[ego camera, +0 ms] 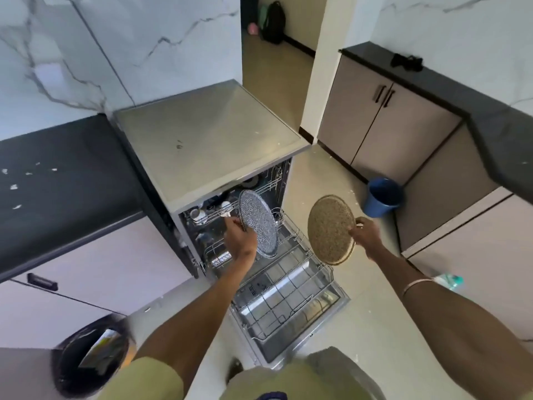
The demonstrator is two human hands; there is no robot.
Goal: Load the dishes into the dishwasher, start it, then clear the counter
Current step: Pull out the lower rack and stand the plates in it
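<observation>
We note two bare forearms with no sleeves reaching the wrists. The right forearm carries one thin, pale metal bangle point(417, 285). An olive-green garment point(150, 379) covers the upper body, its short sleeve ending above the left elbow.

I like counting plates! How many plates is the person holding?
2. The grey speckled plate is in the left hand, over the dishwasher's lower rack. The tan speckled plate is in the right hand, above the floor. Others may hide inside.
</observation>
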